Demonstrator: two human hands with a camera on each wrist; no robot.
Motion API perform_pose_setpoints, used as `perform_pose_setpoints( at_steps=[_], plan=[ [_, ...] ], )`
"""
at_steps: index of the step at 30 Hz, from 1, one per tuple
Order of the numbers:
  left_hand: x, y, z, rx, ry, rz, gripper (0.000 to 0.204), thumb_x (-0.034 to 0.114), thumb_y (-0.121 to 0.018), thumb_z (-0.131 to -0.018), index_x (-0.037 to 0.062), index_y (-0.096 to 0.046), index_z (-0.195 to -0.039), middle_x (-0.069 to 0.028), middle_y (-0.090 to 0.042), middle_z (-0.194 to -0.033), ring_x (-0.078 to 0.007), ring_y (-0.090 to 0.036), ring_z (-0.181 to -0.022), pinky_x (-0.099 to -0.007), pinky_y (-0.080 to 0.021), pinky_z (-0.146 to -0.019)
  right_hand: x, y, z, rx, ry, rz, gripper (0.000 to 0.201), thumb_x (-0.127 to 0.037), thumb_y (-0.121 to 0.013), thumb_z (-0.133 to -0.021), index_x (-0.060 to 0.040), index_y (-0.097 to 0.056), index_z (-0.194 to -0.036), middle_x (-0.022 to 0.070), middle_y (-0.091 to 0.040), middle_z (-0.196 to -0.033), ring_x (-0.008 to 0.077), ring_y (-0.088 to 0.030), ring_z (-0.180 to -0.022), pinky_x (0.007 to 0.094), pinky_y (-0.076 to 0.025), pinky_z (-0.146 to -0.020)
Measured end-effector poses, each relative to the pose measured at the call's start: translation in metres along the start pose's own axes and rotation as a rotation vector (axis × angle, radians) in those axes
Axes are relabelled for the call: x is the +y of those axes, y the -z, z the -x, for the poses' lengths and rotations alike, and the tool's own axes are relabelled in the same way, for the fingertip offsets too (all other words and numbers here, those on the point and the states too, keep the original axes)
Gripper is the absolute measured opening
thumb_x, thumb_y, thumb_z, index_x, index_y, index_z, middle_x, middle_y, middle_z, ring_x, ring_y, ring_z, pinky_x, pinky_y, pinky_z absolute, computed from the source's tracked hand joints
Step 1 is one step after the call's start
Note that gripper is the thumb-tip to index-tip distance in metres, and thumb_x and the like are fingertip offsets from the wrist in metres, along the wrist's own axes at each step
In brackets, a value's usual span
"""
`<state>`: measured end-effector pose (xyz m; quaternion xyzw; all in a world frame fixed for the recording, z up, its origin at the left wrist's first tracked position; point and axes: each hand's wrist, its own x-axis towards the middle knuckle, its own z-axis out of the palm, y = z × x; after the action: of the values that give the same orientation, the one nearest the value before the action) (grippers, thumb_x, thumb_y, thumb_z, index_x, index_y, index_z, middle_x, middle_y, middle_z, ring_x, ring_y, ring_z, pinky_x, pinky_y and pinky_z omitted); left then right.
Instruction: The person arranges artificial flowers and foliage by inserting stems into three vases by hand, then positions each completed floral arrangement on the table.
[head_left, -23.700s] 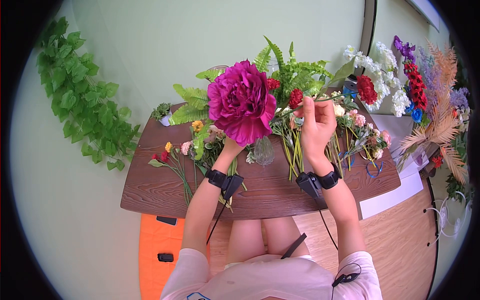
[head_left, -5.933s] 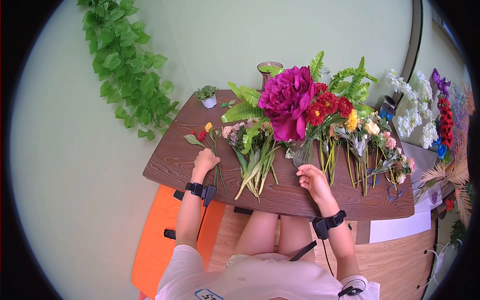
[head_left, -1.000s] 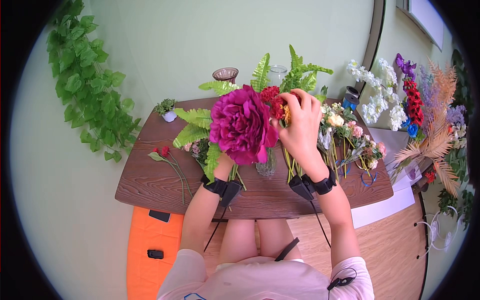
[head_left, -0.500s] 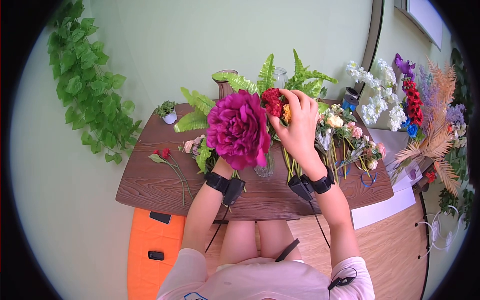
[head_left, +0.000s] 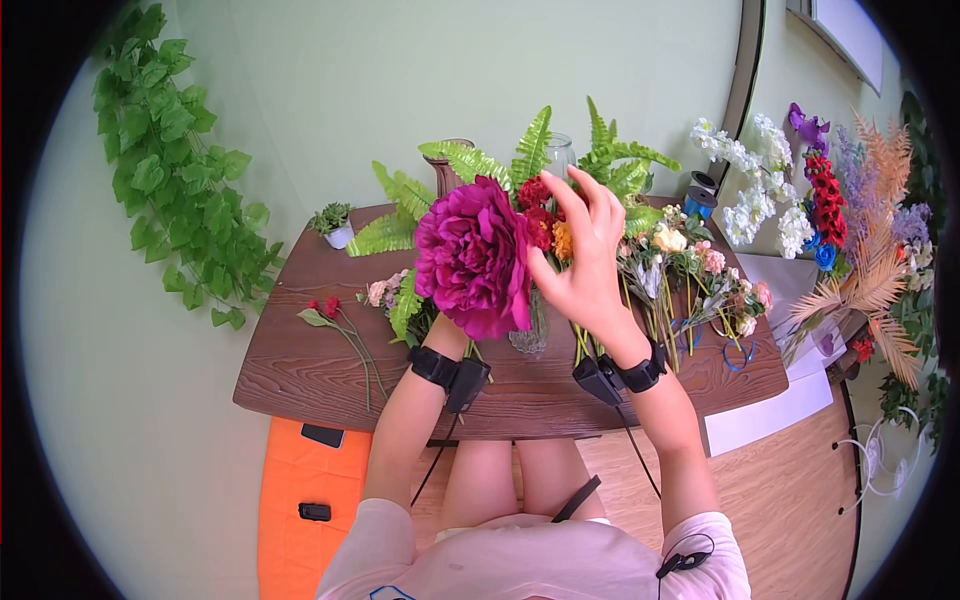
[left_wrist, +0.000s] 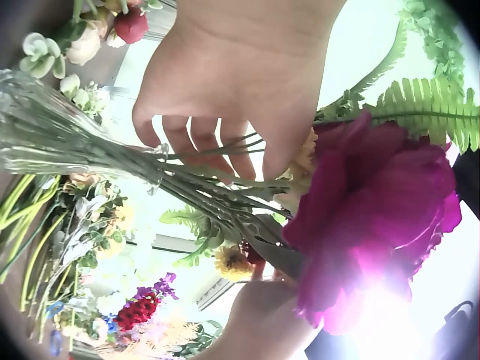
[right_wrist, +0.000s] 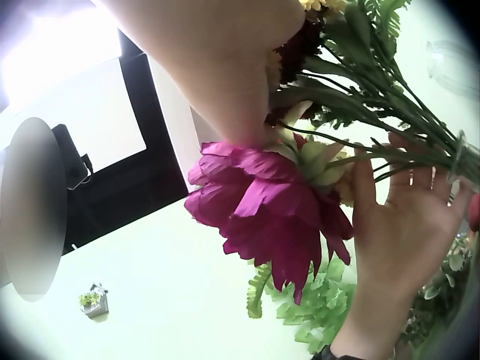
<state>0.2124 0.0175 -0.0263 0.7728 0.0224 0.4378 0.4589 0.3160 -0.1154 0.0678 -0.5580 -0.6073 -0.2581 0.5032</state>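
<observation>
Right hand (head_left: pixel 590 265): fingers spread in a loose curve, thumb well off the index, gripping nothing. It's right beside the dark-red ruffled flower heads (head_left: pixel 538 228) and a yellow-orange one (head_left: pixel 562 241) next to them; can't tell whether fingertips or thumb touch petals.

Left hand (left_wrist: pixel 232 94): tucked behind the blooms in the head view. Left wrist view has it curled loosely round thin green stems (left_wrist: pixel 202 187), just above the neck of the vase.

Large magenta peony-type fabric flower (head_left: pixel 472 260): at the front of the bouquet, facing up toward the head camera, left of the red heads. Stems run down into the clear ribbed glass vase (head_left: pixel 530 333), which is on the dark brown wood-grain table (head_left: pixel 300 380). Light-green fern fronds (head_left: pixel 530 152) fan out behind and left.

Table, left: two small red flowers (head_left: pixel 324 307) on long stems, lying flat. Right: row of cream and pink flowers (head_left: pixel 690 250), stems toward the person.

Table, back: brownish fluted glass vase (head_left: pixel 447 178), clear glass jar (head_left: pixel 560 150), blue ribbon spool (head_left: pixel 701 196) at the right corner, potted green succulent (head_left: pixel 337 230) at the left corner.

Beyond: green leafy garland (head_left: pixel 175 170) on the left wall; white blossom sprays (head_left: pixel 760 180) right of the table. Orange padded surface (head_left: pixel 310 475) below the table's left end, small black device (head_left: pixel 314 512) on it.
</observation>
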Motion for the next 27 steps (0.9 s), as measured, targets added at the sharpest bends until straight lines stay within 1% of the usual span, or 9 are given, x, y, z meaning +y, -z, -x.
perform_pose_setpoints(
  at_steps=[1,9,12,13,15,19,21,25,27],
  plan=[
    [0.005,-0.002,-0.003,-0.013,-0.011,0.336,0.046,0.018,-0.039,-0.095,0.0077,-0.025,-0.137,-0.0104,-0.034,-0.138,-0.0221,-0.036,-0.125,-0.0337,-0.032,-0.104,-0.002,0.0,0.0,-0.001,0.003,-0.001,0.063,-0.015,-0.063,-0.065,-0.0122,-0.046,-0.125,0.0184,-0.037,-0.127,0.0364,-0.03,-0.117,0.0471,-0.024,-0.099],
    [-0.03,0.022,0.003,-0.046,0.044,0.278,0.051,0.017,-0.049,-0.091,0.0075,-0.027,-0.136,-0.0088,-0.032,-0.139,-0.0222,-0.034,-0.126,-0.0346,-0.028,-0.106,-0.016,0.01,0.013,0.058,0.11,-0.003,0.049,-0.016,-0.062,-0.067,-0.0105,-0.057,-0.115,0.0174,-0.041,-0.126,0.0358,-0.033,-0.116,0.046,-0.024,-0.098],
    [-0.009,0.054,0.03,-0.034,0.044,-0.301,0.047,0.015,-0.058,-0.086,0.0039,-0.041,-0.128,-0.0093,-0.048,-0.127,-0.0213,-0.046,-0.116,-0.0315,-0.038,-0.096,-0.018,0.02,0.031,0.054,0.053,-0.003,0.046,-0.012,-0.062,-0.067,-0.0078,-0.058,-0.112,0.0174,-0.042,-0.125,0.0346,-0.034,-0.116,0.0442,-0.025,-0.099],
    [0.003,0.066,0.035,-0.025,0.052,-0.31,0.047,0.015,-0.058,-0.086,0.0039,-0.041,-0.128,-0.0093,-0.048,-0.127,-0.0213,-0.046,-0.116,-0.0315,-0.038,-0.096,-0.017,0.022,0.04,0.076,0.043,-0.015,0.043,-0.01,-0.061,-0.067,-0.0063,-0.058,-0.111,0.0175,-0.043,-0.124,0.0344,-0.035,-0.115,0.0438,-0.026,-0.098],
    [0.016,0.089,0.046,-0.128,0.407,-0.344,0.034,0.013,-0.057,-0.086,0.0008,-0.051,-0.116,-0.0083,-0.059,-0.108,-0.019,-0.056,-0.098,-0.0301,-0.044,-0.084,-0.015,0.027,0.057,0.088,-0.014,-0.031,0.039,-0.009,-0.059,-0.069,-0.0045,-0.058,-0.108,0.0177,-0.044,-0.123,0.0343,-0.036,-0.114,0.0442,-0.026,-0.098],
    [-0.024,0.159,0.099,0.033,0.647,-0.275,0.02,0.013,-0.057,-0.084,-0.0003,-0.059,-0.098,-0.0065,-0.063,-0.089,-0.0162,-0.059,-0.082,-0.03,-0.046,-0.074,-0.007,0.033,0.092,0.095,-0.111,-0.061,0.03,-0.006,-0.055,-0.074,-0.0021,-0.056,-0.103,0.0177,-0.046,-0.119,0.0336,-0.039,-0.11,0.0435,-0.027,-0.096],
    [-0.029,0.181,0.122,0.131,0.788,-0.535,0.019,0.018,-0.059,-0.082,0.0001,-0.059,-0.084,-0.0089,-0.064,-0.076,-0.0188,-0.061,-0.075,-0.0312,-0.048,-0.071,-0.002,0.029,0.108,0.084,-0.221,-0.166,0.026,-0.005,-0.054,-0.075,-0.0014,-0.056,-0.101,0.0174,-0.048,-0.115,0.0328,-0.041,-0.107,0.043,-0.029,-0.094],
    [-0.028,0.189,0.15,0.167,0.899,-0.869,0.027,0.03,-0.063,-0.077,0.0028,-0.06,-0.079,-0.0145,-0.064,-0.077,-0.0254,-0.064,-0.079,-0.0348,-0.049,-0.072,0.003,0.015,0.133,-0.025,-0.401,-0.297,0.019,-0.003,-0.054,-0.077,-0.0016,-0.057,-0.096,0.0149,-0.051,-0.108,0.0294,-0.046,-0.103,0.0371,-0.034,-0.091],
    [-0.025,0.184,0.15,0.05,1.096,-1.042,0.033,0.037,-0.064,-0.072,0.0048,-0.061,-0.078,-0.0186,-0.065,-0.085,-0.0317,-0.063,-0.086,-0.039,-0.048,-0.075,0.006,0.005,0.145,-0.064,-0.424,-0.293,0.017,-0.001,-0.054,-0.077,-0.0021,-0.057,-0.093,0.0145,-0.052,-0.107,0.0295,-0.048,-0.101,0.0367,-0.036,-0.089]
  ],
)
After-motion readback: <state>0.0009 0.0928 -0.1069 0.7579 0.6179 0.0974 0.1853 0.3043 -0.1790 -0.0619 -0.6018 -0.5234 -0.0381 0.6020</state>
